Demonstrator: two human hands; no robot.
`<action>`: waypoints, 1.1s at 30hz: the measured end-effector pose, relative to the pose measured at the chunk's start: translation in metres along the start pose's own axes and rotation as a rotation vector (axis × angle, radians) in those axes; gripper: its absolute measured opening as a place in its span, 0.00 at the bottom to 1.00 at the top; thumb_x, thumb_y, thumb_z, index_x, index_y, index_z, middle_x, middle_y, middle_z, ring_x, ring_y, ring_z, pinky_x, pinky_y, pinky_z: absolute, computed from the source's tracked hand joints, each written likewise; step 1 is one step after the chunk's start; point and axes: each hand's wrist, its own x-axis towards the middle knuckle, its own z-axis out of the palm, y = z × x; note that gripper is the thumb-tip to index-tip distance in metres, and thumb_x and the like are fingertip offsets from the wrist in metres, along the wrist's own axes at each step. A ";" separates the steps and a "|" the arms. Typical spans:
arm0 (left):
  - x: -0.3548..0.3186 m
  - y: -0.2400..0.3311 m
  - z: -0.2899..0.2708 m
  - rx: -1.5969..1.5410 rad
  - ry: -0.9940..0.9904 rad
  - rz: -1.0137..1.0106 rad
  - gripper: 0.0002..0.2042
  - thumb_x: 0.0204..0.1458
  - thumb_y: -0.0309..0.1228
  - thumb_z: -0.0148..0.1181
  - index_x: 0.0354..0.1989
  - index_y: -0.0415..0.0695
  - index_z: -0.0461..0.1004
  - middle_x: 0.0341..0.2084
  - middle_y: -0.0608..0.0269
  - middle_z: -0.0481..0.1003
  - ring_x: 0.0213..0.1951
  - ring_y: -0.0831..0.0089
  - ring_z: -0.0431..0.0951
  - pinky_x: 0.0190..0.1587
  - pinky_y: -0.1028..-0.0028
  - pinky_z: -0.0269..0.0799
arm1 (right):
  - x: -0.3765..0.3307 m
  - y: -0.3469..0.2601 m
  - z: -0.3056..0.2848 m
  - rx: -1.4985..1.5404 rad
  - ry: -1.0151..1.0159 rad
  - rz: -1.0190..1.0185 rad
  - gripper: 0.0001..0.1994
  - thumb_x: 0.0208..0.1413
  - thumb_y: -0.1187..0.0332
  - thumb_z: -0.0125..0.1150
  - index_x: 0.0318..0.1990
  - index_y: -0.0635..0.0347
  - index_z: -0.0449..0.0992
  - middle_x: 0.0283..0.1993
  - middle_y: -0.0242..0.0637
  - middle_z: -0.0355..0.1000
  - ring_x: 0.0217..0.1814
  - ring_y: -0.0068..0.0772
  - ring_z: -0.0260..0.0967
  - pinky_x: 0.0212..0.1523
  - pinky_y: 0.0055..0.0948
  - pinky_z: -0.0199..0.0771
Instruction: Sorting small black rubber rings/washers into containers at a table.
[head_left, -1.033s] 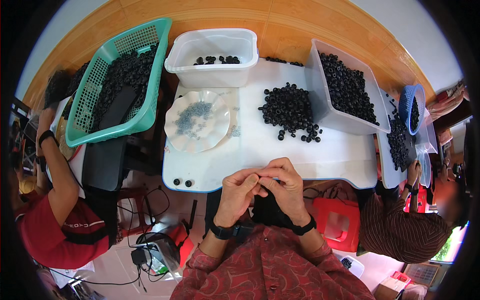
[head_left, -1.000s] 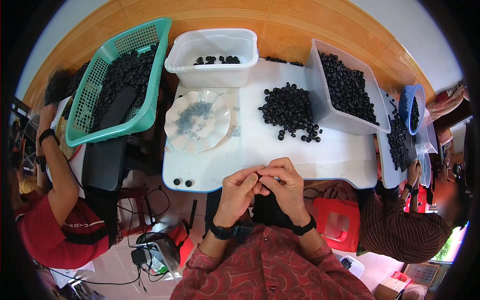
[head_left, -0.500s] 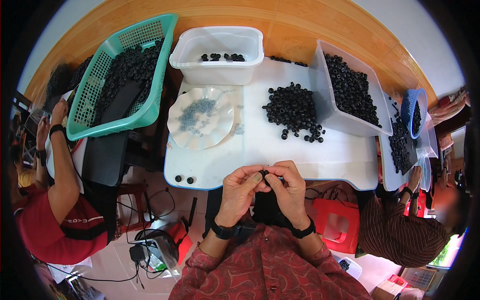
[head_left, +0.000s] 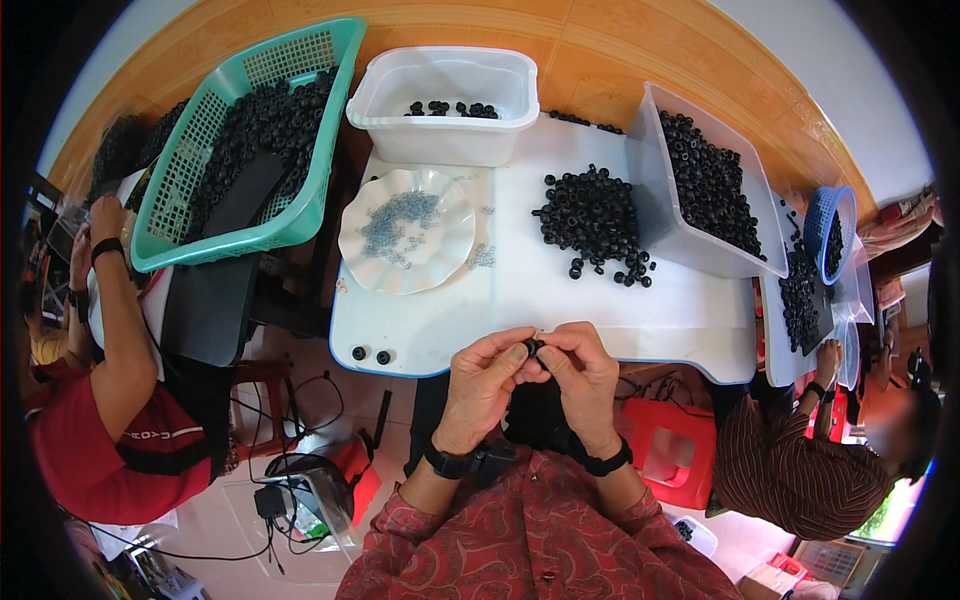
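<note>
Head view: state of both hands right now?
Left hand: closed, pinching a small black part.
Right hand: closed, fingertips on the same small black part.

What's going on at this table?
A person's left grip and right grip pinch a small black part at the table's near edge. Ahead are a plate of tiny pale pieces and, right of it, a pile of black parts. Two more sit at the near left corner.

On the tabletop [head_left: 600, 312]: two bins [head_left: 440, 145], one plate [head_left: 425, 272], two caps [head_left: 384, 357] by the near edge, heaped caps [head_left: 590, 215] beyond counting. In the fingers [head_left: 510, 361]: one cap [head_left: 533, 347]. Flanking: one green basket [head_left: 232, 245], one blue basket [head_left: 816, 214].
</note>
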 end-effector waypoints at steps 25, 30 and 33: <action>-0.002 0.009 0.000 0.053 0.019 0.104 0.10 0.59 0.21 0.54 0.47 0.31 0.74 0.31 0.57 0.77 0.29 0.75 0.77 0.37 0.70 0.81 | 0.009 -0.026 0.002 -0.341 -0.141 -0.199 0.09 0.56 0.78 0.59 0.44 0.64 0.73 0.35 0.41 0.70 0.32 0.32 0.72 0.33 0.27 0.73; -0.002 0.007 0.000 0.141 0.042 0.110 0.10 0.59 0.20 0.54 0.47 0.32 0.74 0.32 0.57 0.77 0.29 0.76 0.77 0.36 0.72 0.80 | 0.017 -0.026 0.001 -0.535 -0.219 -0.254 0.04 0.59 0.72 0.57 0.36 0.64 0.71 0.31 0.42 0.68 0.28 0.41 0.70 0.28 0.34 0.70; -0.004 0.009 0.002 0.180 0.062 0.102 0.10 0.58 0.20 0.55 0.46 0.32 0.75 0.32 0.59 0.78 0.29 0.77 0.77 0.36 0.75 0.79 | 0.023 -0.027 -0.001 -0.664 -0.262 -0.322 0.06 0.59 0.70 0.56 0.32 0.63 0.70 0.28 0.42 0.67 0.26 0.44 0.68 0.24 0.38 0.68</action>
